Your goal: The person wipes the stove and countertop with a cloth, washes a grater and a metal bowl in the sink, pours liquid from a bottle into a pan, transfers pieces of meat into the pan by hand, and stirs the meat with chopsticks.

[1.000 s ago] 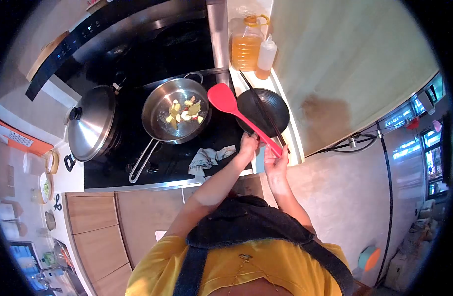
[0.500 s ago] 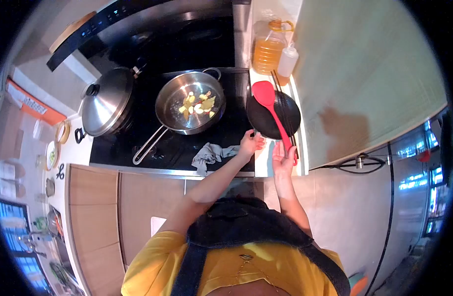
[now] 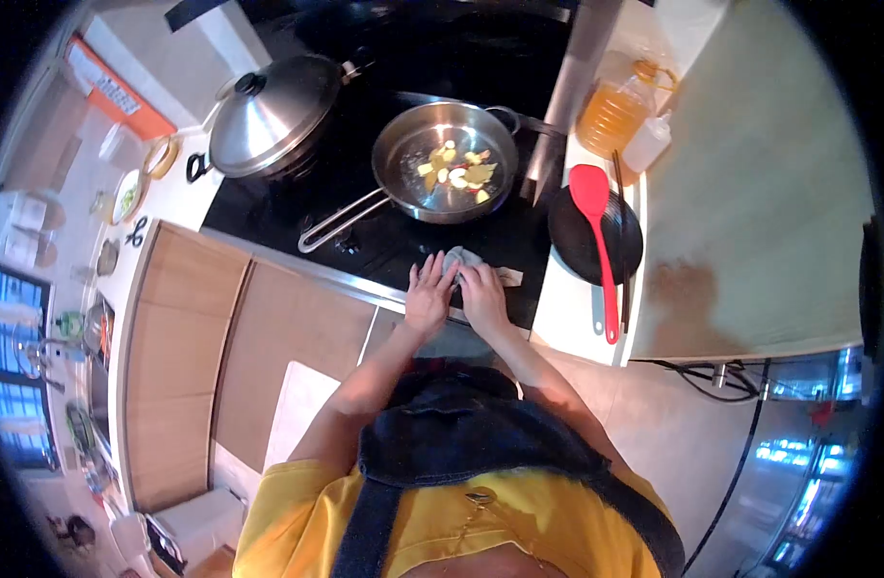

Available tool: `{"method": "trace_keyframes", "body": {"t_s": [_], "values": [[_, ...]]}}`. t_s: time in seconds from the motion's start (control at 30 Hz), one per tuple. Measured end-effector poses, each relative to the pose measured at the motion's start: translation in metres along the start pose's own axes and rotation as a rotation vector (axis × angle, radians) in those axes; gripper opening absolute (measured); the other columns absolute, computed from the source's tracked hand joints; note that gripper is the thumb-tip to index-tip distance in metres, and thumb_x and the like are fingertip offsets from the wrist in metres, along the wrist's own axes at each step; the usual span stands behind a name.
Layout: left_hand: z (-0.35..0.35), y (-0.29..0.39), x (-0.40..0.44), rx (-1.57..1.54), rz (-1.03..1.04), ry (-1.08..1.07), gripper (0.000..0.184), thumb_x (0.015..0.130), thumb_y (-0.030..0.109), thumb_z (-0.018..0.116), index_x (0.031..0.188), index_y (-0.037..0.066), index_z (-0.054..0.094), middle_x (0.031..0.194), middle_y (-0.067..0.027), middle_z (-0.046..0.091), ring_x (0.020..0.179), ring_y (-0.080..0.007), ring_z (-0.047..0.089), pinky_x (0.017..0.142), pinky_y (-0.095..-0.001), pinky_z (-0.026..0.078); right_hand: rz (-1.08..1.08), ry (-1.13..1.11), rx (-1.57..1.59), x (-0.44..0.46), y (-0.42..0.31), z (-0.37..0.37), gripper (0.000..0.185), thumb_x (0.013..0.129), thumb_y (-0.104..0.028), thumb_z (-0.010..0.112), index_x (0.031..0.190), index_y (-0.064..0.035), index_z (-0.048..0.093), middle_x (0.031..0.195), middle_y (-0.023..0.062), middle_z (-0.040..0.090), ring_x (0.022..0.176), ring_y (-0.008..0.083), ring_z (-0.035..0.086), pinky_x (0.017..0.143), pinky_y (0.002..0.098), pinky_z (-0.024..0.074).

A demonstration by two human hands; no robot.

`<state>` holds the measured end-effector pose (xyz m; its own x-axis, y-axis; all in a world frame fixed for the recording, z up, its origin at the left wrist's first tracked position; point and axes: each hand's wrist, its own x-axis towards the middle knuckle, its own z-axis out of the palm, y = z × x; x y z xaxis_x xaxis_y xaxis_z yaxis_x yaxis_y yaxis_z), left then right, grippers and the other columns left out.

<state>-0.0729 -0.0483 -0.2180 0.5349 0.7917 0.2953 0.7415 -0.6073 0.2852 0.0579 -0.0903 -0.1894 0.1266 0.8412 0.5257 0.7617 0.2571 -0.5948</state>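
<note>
A crumpled grey cloth [image 3: 464, 257] lies near the front edge of the black stove, with both hands at it. My left hand [image 3: 429, 297] has its fingers stretched out and touches the cloth's left side. My right hand [image 3: 482, 299] bends its fingers over the cloth and grips it. Just beyond stands a steel frying pan [image 3: 445, 207] with garlic pieces and dried leaves [image 3: 458, 176] in it; its long handle [image 3: 344, 222] points to the front left. A red spatula [image 3: 601, 241] and dark chopsticks [image 3: 624, 241] rest across a black bowl [image 3: 569, 246] on the right counter.
A lidded steel wok [image 3: 283, 111] stands on the stove's left. At the back right are an oil jug [image 3: 611, 116] and a squeeze bottle [image 3: 648, 144]. Scissors [image 3: 136, 231] and small dishes lie on the left counter [image 3: 168, 207].
Both hands have moved left, away from the spatula and bowl, onto the cloth. The spatula now lies let go across the bowl. The camera view has turned and shifted.
</note>
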Motion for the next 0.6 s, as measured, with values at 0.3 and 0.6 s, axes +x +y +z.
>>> {"method": "trace_keyframes", "body": {"t_s": [0.3, 0.6], "values": [[0.003, -0.069, 0.01, -0.171, 0.113, 0.039, 0.03, 0.069, 0.012, 0.059, 0.096, 0.023, 0.066, 0.11, -0.0048, 0.061, 0.11, -0.0215, 0.052, 0.1, -0.048, 0.027, 0.172, -0.299, -0.283, 0.017, 0.02, 0.045, 0.014, 0.083, -0.013, 0.049, 0.095, -0.0066, 0.044, 0.084, 0.0152, 0.058, 0.077, 0.0343, 0.059, 0.064, 0.0467, 0.0453], [-0.056, -0.144, -0.022, -0.011, 0.34, -0.089, 0.041, 0.072, 0.015, 0.06, 0.111, 0.03, 0.058, 0.125, 0.0052, 0.05, 0.121, -0.019, 0.041, 0.101, -0.0462, 0.026, -0.002, -0.252, -0.372, 0.016, -0.047, 0.068, 0.03, 0.075, -0.024, 0.061, 0.104, -0.0143, 0.056, 0.087, 0.0108, 0.049, 0.085, 0.029, 0.049, 0.071, 0.0416, 0.04]]}}
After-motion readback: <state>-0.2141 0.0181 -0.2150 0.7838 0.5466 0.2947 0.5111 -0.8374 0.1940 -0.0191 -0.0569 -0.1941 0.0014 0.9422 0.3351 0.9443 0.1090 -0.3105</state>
